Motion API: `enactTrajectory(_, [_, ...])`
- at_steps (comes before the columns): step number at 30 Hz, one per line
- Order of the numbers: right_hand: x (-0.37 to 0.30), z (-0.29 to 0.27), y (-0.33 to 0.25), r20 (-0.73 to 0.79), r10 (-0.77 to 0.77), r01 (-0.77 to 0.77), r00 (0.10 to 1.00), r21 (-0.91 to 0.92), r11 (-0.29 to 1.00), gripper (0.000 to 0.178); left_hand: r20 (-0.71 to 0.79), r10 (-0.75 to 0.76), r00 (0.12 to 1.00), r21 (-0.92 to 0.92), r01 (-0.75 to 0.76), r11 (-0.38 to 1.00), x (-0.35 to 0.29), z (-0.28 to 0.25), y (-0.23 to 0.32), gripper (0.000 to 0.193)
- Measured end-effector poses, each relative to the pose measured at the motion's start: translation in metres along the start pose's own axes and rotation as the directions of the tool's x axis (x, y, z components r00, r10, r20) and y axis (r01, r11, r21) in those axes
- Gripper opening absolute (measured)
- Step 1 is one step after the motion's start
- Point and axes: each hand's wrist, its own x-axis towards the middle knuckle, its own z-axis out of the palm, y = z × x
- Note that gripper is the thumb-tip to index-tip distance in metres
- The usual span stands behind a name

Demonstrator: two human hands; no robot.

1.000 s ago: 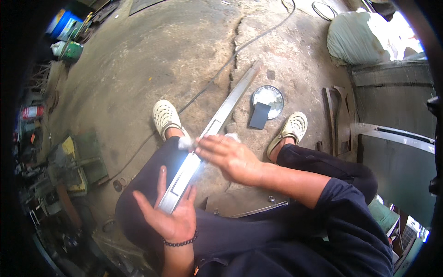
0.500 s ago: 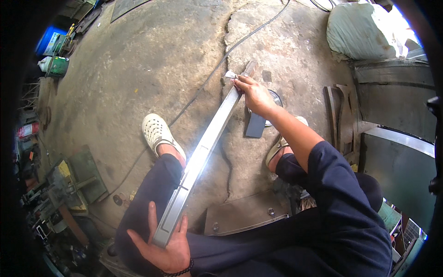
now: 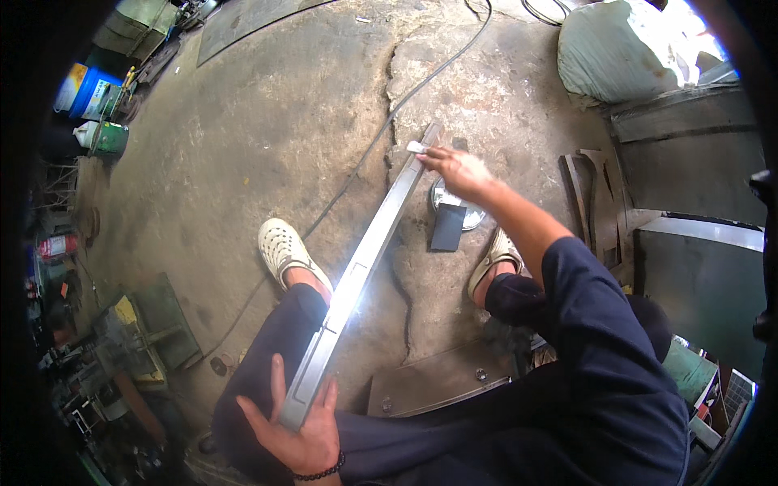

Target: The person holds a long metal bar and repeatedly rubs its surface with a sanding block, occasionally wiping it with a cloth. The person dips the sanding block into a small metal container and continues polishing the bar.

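The bar (image 3: 359, 279) slants across the frame's centre, its lower end on the wide-spread left grip (image 3: 308, 441) and a white wad (image 3: 416, 147), pinched by the right grip (image 3: 459, 172), at its upper end, where uneven pressure could tip it off that unclasped support.

Your metal bar (image 3: 361, 277) looks smooth and glossy. Right of it, the dark sheet (image 3: 448, 228) is matt, the round dish (image 3: 475, 215) shiny; left of it, your plastic clog (image 3: 281, 245) looks matt, the concrete floor (image 3: 219, 154) rough.
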Motion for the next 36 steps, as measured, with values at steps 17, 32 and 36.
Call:
enactTrajectory(17, [-0.136,-0.035,0.122,-0.041,0.519,-0.515,0.854,0.083,0.853,0.037,-0.016,0.034,0.999,0.066,-0.033,0.997,-0.004,0.01,-0.004,0.087])
enactTrajectory(32, [-0.111,-0.006,0.063,0.674,0.479,-0.777,0.562,0.629,0.025,0.051,0.175,0.003,0.985,0.12,-0.025,0.992,-0.005,0.003,0.003,0.077])
enactTrajectory(36, [-0.149,0.054,0.059,0.73,0.33,-0.801,0.598,0.541,0.255,0.047,0.026,-0.004,1.0,0.053,0.002,0.999,-0.007,0.007,-0.002,0.08])
